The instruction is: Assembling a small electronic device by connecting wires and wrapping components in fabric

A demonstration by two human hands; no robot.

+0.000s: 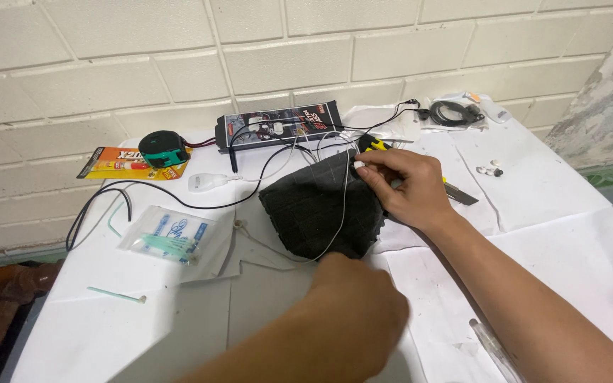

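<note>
White paper-covered table (pixel 555 234) bears all. Dark quilted fabric square (pixel 321 213) lies centre, thin white cable (pixel 342 213) draped across it. Our right hand (pixel 406 188) pinches the cable's small white end (pixel 358 164); left hand (pixel 356 312), fingers hidden, cannot tell. We judge: keep cable taut, pinch close to tip.

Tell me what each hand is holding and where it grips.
The right hand pinches the white earbud at one end of the white cable. The left hand grips the cable lower down.
</note>
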